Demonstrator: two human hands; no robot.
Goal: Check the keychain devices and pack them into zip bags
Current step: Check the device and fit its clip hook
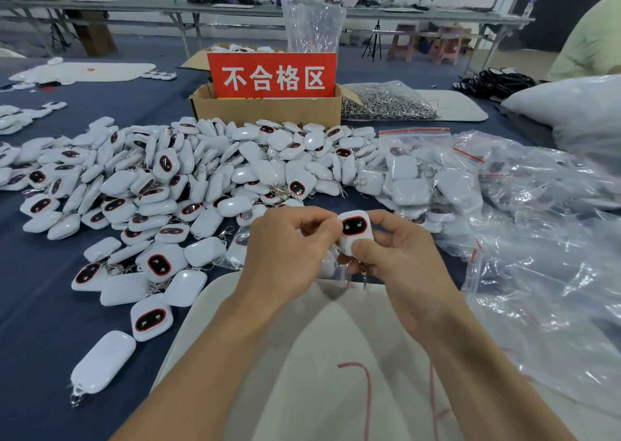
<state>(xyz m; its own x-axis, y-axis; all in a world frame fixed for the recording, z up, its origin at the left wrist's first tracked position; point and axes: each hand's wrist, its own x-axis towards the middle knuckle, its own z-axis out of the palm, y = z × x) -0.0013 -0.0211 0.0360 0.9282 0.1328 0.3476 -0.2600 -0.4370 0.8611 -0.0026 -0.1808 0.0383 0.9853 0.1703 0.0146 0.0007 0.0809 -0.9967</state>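
**A:** From the head camera, where does the job stand?

**B:** Not yet halfway, I'd judge. One keychain device [354, 230] is up for checking near the centre, just above the white mat [302, 356] that lies at six o'clock on the table [43, 323].

**A:** Which hand has it?

**B:** Both. The left grip [285, 255] pinches its upper left edge between thumb and forefinger. The right grip [400, 259] wraps it from the right, thumb pressed on the lower face. The dark screen faces the camera and the clasp dangles below.

**A:** Is a bag ready?

**B:** Something clear with a red strip shows just under the hands. I cannot tell whether it is a bag being held.

**A:** What looks done?

**B:** At two o'clock from the hands lie the bagged devices [416, 185], white shells inside clear plastic. That is the finished share, as far as it shows.

**A:** And what is left?

**B:** Far more. The pile of loose devices [188, 185] spreads from nine round to twelve o'clock, mostly bare. Empty zip bags [544, 245] are heaped at three o'clock, plenty for the rest.

**A:** Any rejects?

**B:** The cardboard box [268, 112] with the red sign [272, 75] stands at twelve, behind the pile. White shells show past its far rim, but I cannot count them.
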